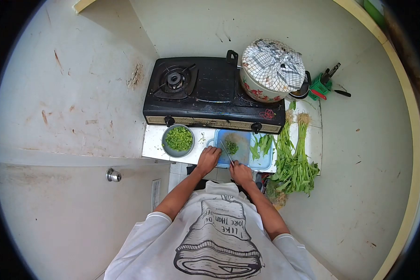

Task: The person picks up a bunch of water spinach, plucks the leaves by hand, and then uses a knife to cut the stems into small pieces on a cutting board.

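My right hand (241,173) is closed round the handle of a knife (227,152), whose blade slants up and left over the blue cutting board (266,164). Beside the blade lies a small heap of chopped greens (231,148). At the board's left edge is my left hand (209,159), its fingers bent and held together close to the blade. Whatever those fingers may grip is hidden. Several cut leaves (262,144) rest on the right part of the board.
Left of the board stands a grey bowl (178,154) of chopped greens. A black gas stove (214,88) is behind, carrying a cloth-covered pot (261,93). Bunches of leafy greens (294,168) hang over the counter's right edge. A green basket (320,86) holds knives near the wall.
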Action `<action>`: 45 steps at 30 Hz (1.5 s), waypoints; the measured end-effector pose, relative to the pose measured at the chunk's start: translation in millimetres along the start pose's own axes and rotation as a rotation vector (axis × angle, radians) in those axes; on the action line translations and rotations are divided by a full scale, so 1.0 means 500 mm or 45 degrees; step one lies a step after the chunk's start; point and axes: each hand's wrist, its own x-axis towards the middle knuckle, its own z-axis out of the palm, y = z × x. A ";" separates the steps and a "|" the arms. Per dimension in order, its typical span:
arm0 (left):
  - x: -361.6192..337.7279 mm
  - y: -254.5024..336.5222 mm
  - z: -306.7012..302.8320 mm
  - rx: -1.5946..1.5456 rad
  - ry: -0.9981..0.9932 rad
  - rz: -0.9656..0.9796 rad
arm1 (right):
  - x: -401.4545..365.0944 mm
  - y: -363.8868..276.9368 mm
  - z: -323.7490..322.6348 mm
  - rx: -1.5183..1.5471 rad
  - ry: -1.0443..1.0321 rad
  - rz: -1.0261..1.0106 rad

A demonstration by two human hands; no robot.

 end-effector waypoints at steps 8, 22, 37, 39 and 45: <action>-0.003 0.010 0.007 -0.204 0.089 -0.179 | 0.005 -0.015 0.006 0.032 0.030 -0.057; -0.018 -0.005 -0.001 -0.056 -0.001 0.012 | 0.009 0.006 0.020 -0.067 0.042 -0.097; -0.012 -0.006 -0.008 -0.023 -0.015 -0.046 | 0.009 -0.011 0.005 -0.063 0.129 -0.003; -0.010 -0.009 -0.010 -0.044 -0.005 -0.036 | 0.004 -0.018 -0.001 -0.043 0.149 0.011; -0.006 -0.014 -0.009 -0.082 -0.026 -0.053 | -0.006 -0.024 0.027 -0.094 0.063 -0.061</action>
